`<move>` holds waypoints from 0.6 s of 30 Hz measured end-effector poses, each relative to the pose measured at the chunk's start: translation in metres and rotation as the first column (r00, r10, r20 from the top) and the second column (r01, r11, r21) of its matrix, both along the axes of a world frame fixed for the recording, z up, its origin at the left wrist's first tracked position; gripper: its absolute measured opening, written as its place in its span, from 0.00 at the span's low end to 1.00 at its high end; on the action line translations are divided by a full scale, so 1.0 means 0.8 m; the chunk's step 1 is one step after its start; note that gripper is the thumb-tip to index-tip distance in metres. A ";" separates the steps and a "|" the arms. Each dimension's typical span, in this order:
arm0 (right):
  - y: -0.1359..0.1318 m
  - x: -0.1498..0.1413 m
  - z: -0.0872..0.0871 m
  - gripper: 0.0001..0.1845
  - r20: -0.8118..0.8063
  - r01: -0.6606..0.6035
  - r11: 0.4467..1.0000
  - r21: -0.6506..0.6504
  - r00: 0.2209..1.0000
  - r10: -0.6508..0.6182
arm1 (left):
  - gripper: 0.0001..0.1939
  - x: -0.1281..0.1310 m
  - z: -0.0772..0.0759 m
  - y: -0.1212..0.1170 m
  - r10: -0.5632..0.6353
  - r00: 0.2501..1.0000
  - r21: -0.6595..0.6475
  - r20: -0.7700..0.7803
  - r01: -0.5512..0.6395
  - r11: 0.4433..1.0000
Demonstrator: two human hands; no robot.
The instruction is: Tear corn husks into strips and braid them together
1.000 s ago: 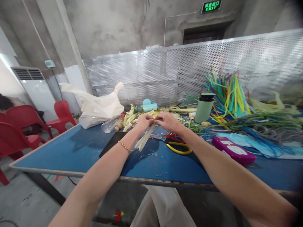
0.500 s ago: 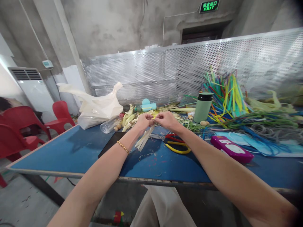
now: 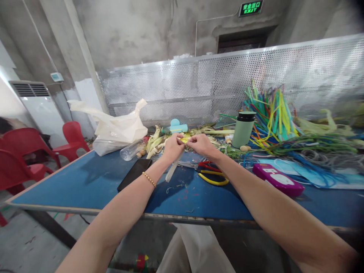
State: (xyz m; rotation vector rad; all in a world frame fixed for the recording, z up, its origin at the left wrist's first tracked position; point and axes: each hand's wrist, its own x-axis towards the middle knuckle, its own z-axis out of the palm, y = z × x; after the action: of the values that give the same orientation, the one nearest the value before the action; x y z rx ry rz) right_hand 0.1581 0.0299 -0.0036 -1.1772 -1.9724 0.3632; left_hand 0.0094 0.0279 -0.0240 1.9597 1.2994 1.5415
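Note:
Both my hands meet above the middle of the blue table (image 3: 85,182). My left hand (image 3: 172,147) is closed in a pinch on the top of a bunch of pale husk strips (image 3: 171,170), which hang down toward the table. My right hand (image 3: 200,144) is also closed, its fingers pinching the same strips right beside the left fingertips. A bead bracelet sits on my left wrist. Just under my right wrist lie yellow-handled pliers (image 3: 213,179) and red-handled scissors (image 3: 209,165).
A black phone (image 3: 134,174) lies left of my hands. Behind them are corn husks (image 3: 155,143), a clear bottle (image 3: 131,149), a white bag (image 3: 119,129) and a green flask (image 3: 243,129). Coloured strips (image 3: 270,113) and a magenta case (image 3: 276,179) fill the right. Red chairs (image 3: 25,151) stand left.
The hanging strips have narrowed from a spread bunch to a slimmer bundle, and my left hand has turned slightly while both hands stay pinched together in the same place.

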 end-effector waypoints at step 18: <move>-0.001 -0.004 0.003 0.09 0.118 -0.014 0.987 0.161 0.993 -0.005 | 0.10 -0.010 -0.001 0.005 -0.026 0.988 -0.111 -0.154 0.009 0.994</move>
State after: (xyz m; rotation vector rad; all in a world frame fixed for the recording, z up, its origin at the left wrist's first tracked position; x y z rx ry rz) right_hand 0.1551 0.0288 -0.0012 -1.1121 -2.0645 0.1351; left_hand 0.0013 0.0323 -0.0252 2.0487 1.3926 1.3020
